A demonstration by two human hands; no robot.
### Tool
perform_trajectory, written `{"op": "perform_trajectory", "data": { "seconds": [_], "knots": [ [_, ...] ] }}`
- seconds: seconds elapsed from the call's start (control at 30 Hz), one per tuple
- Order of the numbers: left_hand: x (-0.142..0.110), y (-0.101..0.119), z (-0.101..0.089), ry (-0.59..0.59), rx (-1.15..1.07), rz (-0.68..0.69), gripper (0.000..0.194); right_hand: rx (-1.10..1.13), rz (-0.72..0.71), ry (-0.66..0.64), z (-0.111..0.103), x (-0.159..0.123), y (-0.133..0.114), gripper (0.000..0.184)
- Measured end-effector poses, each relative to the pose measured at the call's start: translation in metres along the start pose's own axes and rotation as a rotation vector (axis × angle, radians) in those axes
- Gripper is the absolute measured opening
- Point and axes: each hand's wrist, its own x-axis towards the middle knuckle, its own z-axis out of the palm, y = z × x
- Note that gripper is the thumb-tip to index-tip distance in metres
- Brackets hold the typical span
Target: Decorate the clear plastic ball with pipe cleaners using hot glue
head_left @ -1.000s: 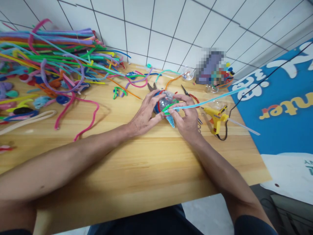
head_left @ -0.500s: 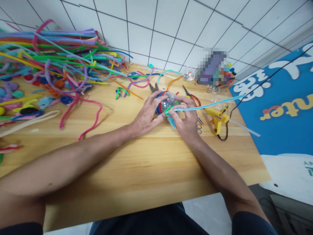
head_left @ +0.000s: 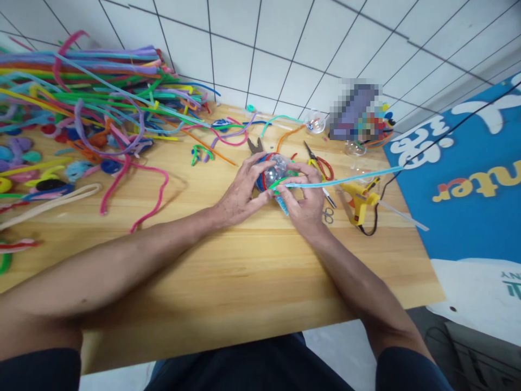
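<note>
Between my hands is a clear plastic ball [head_left: 275,170] with red, blue and green pipe cleaners wrapped about it. My left hand [head_left: 244,191] is closed round its left side, the thumb pressed near the lower front. My right hand [head_left: 306,200] pinches a light blue pipe cleaner [head_left: 350,178] against the ball's right side, where a green strip also shows. The pipe cleaner's long free end sticks out to the right. Below the ball a short light blue coiled piece [head_left: 281,205] hangs down.
Pliers [head_left: 255,145] lie behind the ball. On the right are red-handled scissors [head_left: 324,167] and a yellow glue gun [head_left: 360,201] with its cord. A large heap of pipe cleaners [head_left: 101,103] covers the left. Clear plastic domes [head_left: 315,123] stand near the tiled wall.
The ball and both hands have shifted slightly left. The free end of the light blue pipe cleaner sits a little lower. The grip on both sides stays the same.
</note>
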Motion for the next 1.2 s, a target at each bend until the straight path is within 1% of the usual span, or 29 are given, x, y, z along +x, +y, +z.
{"op": "perform_trajectory", "data": {
  "seconds": [0.1,0.3,0.63,0.9,1.0,1.2],
  "knots": [
    [-0.0009,-0.0017,0.0013,0.014,-0.012,0.014,0.058,-0.012,-0.008,0.005,0.0011,-0.0008,0.0004,0.005],
    [-0.0043,-0.0028,0.0013,0.015,-0.031,-0.013,0.059,0.003,0.022,0.009,0.0014,-0.0007,-0.0038,0.005],
    [-0.005,-0.0035,0.0045,0.08,-0.095,-0.012,0.059,0.028,0.034,0.022,0.005,-0.0048,-0.0022,0.005],
    [-0.0055,-0.0004,0.0028,0.043,-0.048,-0.065,0.055,0.071,0.028,0.009,-0.001,-0.0004,-0.0043,0.005],
    [-0.0046,0.0011,0.0017,0.018,-0.054,-0.081,0.055,0.063,0.075,-0.008,-0.0012,-0.0009,-0.0054,0.002],
    [-0.003,0.0036,0.0005,-0.013,-0.079,-0.114,0.056,0.043,0.139,-0.003,0.0014,-0.0033,-0.0072,0.006]
  ]
}}
